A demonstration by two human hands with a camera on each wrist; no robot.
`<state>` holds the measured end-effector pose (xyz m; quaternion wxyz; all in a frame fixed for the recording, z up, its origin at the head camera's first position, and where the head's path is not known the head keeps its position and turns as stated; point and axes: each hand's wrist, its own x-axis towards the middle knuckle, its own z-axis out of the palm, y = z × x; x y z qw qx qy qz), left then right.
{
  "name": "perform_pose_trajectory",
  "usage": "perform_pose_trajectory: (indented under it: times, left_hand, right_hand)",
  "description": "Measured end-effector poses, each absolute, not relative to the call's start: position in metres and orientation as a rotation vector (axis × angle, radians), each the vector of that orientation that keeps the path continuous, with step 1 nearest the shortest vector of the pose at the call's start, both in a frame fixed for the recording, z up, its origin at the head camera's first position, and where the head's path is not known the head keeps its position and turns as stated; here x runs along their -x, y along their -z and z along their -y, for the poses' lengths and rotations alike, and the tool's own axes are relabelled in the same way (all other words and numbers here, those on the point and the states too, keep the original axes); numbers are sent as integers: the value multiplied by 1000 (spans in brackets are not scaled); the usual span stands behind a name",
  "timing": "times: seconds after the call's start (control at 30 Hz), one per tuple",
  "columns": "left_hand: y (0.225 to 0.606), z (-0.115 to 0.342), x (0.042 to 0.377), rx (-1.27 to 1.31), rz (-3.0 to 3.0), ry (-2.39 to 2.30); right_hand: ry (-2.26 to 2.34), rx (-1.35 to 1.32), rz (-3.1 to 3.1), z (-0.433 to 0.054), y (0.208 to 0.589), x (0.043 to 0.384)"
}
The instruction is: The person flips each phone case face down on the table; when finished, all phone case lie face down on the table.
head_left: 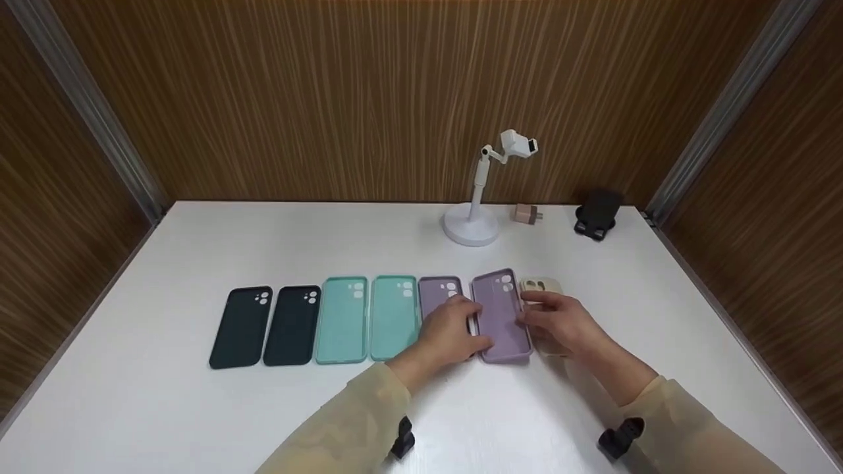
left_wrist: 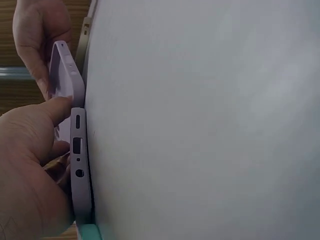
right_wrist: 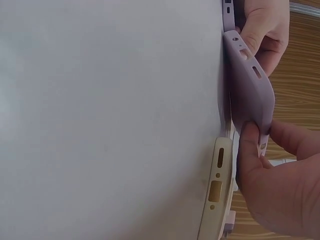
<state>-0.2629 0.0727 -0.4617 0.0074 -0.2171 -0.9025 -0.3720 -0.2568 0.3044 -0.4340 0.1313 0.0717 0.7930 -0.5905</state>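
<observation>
A purple phone case [head_left: 504, 322], its hollow side up, tilts with its right edge raised off the table. My right hand [head_left: 565, 322] pinches that raised edge between thumb and fingers, as the right wrist view shows. At the opposite edge, my left hand [head_left: 450, 332] holds the case with its thumb and fingertips. Under the left hand lies a second purple case [head_left: 435, 294], partly covered. Beside the tilted case on the right is a beige case [head_left: 550, 285], mostly hidden by the right hand; its port end [right_wrist: 216, 185] shows in the right wrist view.
Two turquoise cases [head_left: 344, 322] and two black cases [head_left: 242, 329] continue the row leftward on the white table [head_left: 164, 421]. Behind stand a white camera stand [head_left: 471, 227], a pinkish plug adapter [head_left: 525, 214] and a black phone holder [head_left: 598, 214]. Wood-grain panels enclose the table.
</observation>
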Motion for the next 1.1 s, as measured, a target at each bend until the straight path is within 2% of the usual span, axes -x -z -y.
perform_pose_trajectory:
  times: [0.2, 0.47, 1.1]
  left_hand:
    - [447, -73, 258, 674, 2826, 1199]
    - [444, -79, 252, 891, 2721, 1350]
    - [440, -87, 249, 691, 2800, 1776]
  right_hand:
    - [1718, -235, -2295, -305, 433, 258]
    - [1753, -215, -2260, -306, 431, 258]
    - [2004, -148, -1936, -304, 422, 260]
